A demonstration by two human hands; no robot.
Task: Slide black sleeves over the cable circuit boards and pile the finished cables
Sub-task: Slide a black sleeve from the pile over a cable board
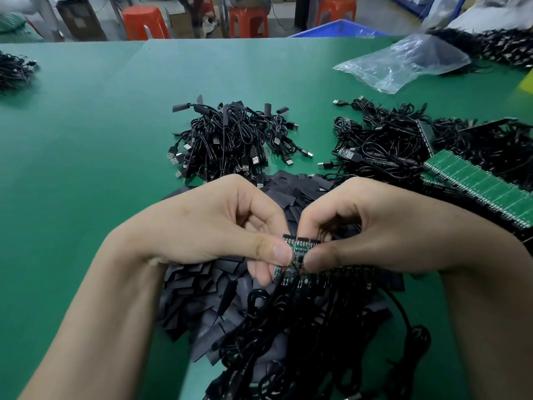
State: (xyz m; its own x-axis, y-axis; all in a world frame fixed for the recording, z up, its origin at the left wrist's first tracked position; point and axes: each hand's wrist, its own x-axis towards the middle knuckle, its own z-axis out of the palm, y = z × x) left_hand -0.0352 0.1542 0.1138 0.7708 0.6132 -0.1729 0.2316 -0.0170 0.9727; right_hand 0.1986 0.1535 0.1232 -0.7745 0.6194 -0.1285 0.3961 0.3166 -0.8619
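Hands meet low-centre of frame, thumbs nearly touching. L hand (219, 226) pinches the left end of a green circuit board strip (300, 248) btwn thumb and curled fingers. R hand (369, 229) pinches the same strip just to the right, thumb on top, fingers curled under. Strip sits btwn both thumbs, tilted, and runs on rightward below the R hand, where it goes dark and blurry. Black cables (288, 336) hang off its lower edge in a tangle down to the bottom of frame. Can't tell if any sleeve is on it.

Under and around both hands is a heap of flat black sleeves (199, 287) on the green table (86, 134), partly hidden by wrists and cables. Above the hands, mid-frame, is a pile of sleeved cables (227, 140) w/ USB plugs. Right of that lies a second cable tangle (386, 145) w/ bare boards showing, touching green board panels (478, 189) at the right edge. Clear plastic bag (403, 62) lies upper right, w/ more black cable heaps (504, 44) behind it. Small cable heap (14, 70) sits upper left. Orange stools (144, 23) and blue bin (337, 28) stand past the table's far edge.
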